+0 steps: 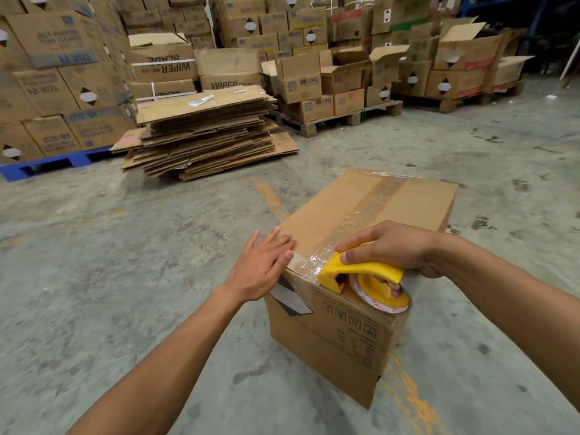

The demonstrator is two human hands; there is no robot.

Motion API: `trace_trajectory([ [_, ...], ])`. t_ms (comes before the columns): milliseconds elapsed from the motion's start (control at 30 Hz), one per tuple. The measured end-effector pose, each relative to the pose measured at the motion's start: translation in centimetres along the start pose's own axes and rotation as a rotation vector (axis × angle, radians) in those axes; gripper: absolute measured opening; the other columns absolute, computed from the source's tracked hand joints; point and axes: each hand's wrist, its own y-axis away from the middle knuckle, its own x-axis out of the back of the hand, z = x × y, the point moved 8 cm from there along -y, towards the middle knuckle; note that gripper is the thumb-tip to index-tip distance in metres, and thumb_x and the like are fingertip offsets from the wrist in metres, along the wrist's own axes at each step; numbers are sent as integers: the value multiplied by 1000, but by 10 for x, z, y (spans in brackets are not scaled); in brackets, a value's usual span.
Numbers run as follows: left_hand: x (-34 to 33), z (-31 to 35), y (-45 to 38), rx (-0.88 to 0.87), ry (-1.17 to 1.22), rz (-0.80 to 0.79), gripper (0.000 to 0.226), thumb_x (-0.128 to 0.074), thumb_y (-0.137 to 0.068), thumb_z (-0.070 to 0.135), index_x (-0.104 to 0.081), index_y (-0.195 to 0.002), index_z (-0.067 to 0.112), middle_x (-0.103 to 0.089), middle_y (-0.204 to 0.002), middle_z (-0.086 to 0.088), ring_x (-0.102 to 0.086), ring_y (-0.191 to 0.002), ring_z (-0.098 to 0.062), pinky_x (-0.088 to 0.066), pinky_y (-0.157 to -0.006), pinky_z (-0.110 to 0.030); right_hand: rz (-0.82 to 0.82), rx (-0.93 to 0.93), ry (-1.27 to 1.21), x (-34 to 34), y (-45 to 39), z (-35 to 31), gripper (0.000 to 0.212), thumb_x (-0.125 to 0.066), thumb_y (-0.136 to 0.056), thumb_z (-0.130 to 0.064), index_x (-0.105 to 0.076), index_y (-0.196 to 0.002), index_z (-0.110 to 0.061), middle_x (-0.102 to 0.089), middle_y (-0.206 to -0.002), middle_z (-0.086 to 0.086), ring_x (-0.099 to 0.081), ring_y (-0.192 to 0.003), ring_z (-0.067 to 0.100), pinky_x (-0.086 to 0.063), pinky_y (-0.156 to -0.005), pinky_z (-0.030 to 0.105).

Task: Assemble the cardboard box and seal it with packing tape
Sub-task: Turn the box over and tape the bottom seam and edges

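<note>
A warehouse floor [125, 246] of bare concrete spreads around the work, with stacked cartons on pallets [345, 117] along the back and a pile of flattened cardboard [204, 136] lying well behind the task.

The box [361, 246] stands on the floor in front of the person, its flaps folded shut and a strip of clear tape [373, 202] running along the top seam toward the near edge. The tape wrinkles and bunches where it reaches that edge.

The right hand [392, 246] is wrapped round the yellow tape dispenser [364, 273], fingers through the handle, with the roll [381, 296] hanging over the near end face of the box. The left hand [263, 265] lies flat, fingers straight, pressing the top panel at the near left corner; it grips nothing.

The likely trouble is at the edge. If the dispenser tilts or pulls off line as it turns down the end face, the tape may crease further, lift from the seam, or tear raggedly at the blade instead of cutting clean. If the flat hand eases off, the box could slide on the floor or the flaps spring up under the pull. The fingers inside the handle sit near the cutter, which I judge a minor risk.
</note>
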Motion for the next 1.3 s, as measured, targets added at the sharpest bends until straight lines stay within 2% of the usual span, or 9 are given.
trace_trajectory([
  [167,-19,45,8,-192,-109,-156,64,0,-99,52,-13,-155,26,-10,-163,9,1,-148,0,2,-122,-34,-16,-6,-21,0,-3,2,33,-76,-84,-25,-72,-117,-21,-74,-89,16,-54,-43,22,-50,-34,26],
  [367,-19,44,7,-195,-9,-174,53,-7,-103,45,-15,-154,33,-11,-162,17,0,-147,5,-1,-121,-33,-44,-3,-38,-1,1,4,37,-75,-85,-26,-69,-121,-21,-72,-100,24,-57,-55,28,-52,-36,27],
  [533,-17,37,6,-148,-17,-169,51,-6,-102,47,-14,-152,38,-13,-160,19,-1,-146,7,-2,-122,-34,-94,-52,-52,30,47,46,32,-72,-86,-27,-70,-118,-29,-74,-69,6,-53,-43,23,-52,-39,28],
  [667,-22,48,4,-151,-42,-220,60,2,-97,58,-10,-152,38,-10,-161,18,0,-147,5,-1,-122,-36,-83,-43,-109,38,82,82,32,-70,-87,-26,-69,-119,-32,-72,-66,4,-52,-40,23,-51,-37,27],
  [800,-20,55,-2,-69,-57,-309,65,4,-93,65,-5,-152,41,-1,-161,20,7,-147,3,1,-122,-44,-35,26,-98,36,82,81,33,-73,-86,-23,-71,-119,-26,-74,-80,3,-56,-37,13,-47,-33,22],
  [933,-24,114,-7,-225,-116,-389,57,-2,-100,51,-8,-154,36,3,-161,18,12,-146,3,14,-119,-35,-30,58,-106,37,77,77,35,-75,-85,-23,-71,-120,-24,-73,-89,9,-57,-36,10,-48,-33,24],
  [1100,-53,147,-21,-221,-100,-427,52,-6,-102,49,-1,-153,42,7,-162,16,12,-148,-7,6,-121,-38,-39,68,-72,36,77,81,35,-77,-82,-32,-72,-117,-32,-76,-99,9,-71,-72,36,-62,-60,45],
  [1200,-57,140,-24,-205,-136,-393,56,-3,-96,59,1,-151,47,7,-161,17,11,-149,-9,2,-121,-39,-50,45,-153,40,84,93,35,-74,-85,-29,-71,-120,-31,-75,-91,6,-62,-52,23,-54,-40,29],
  [1300,-56,138,-25,-210,-133,-386,58,-4,-95,60,0,-151,46,6,-161,17,9,-149,-10,1,-122,-40,-120,23,-161,47,99,110,34,-70,-89,-26,-68,-122,-31,-73,-71,4,-54,-41,22,-52,-38,27],
])
